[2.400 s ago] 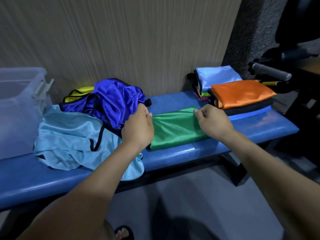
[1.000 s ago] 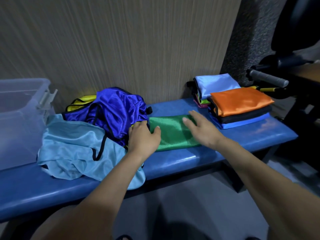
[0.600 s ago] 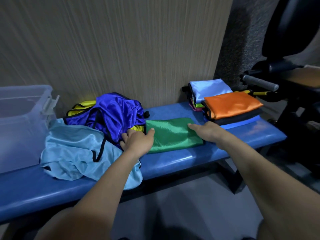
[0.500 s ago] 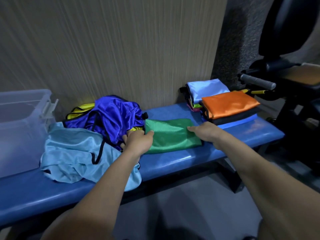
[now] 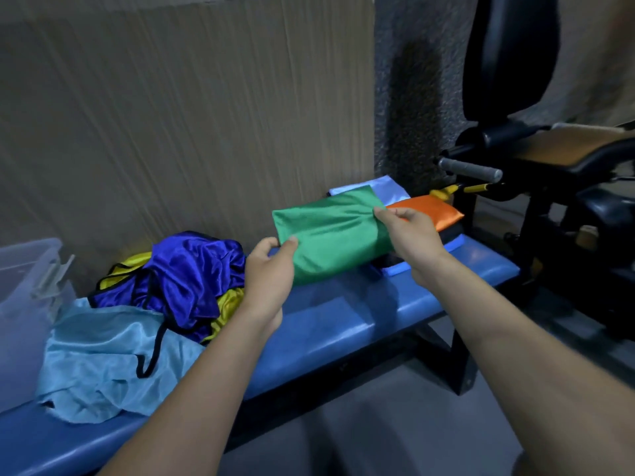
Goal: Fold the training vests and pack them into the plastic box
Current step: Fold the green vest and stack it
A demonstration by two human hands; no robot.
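A folded green vest [image 5: 330, 231] hangs in the air above the blue bench [image 5: 343, 324]. My left hand [image 5: 269, 269] pinches its near left corner, and my right hand [image 5: 409, 235] grips its right edge. Behind it on the right sits a stack of folded vests topped by an orange one [image 5: 436, 207], with a light blue one [image 5: 391, 190] further back. On the left lie unfolded vests: dark blue [image 5: 192, 269], yellow [image 5: 226, 304] and pale blue [image 5: 103, 355]. The clear plastic box [image 5: 24, 304] stands at the far left edge.
A wood-grain wall panel [image 5: 189, 115] backs the bench. Black gym equipment with a grey padded handle [image 5: 470, 168] and a tan seat pad [image 5: 577, 146] crowds the right side. Grey floor [image 5: 395, 424] lies below the bench front.
The green vest lay flat on the bench under both hands; now both hands have lifted it and carried it up and right, over the folded stack.
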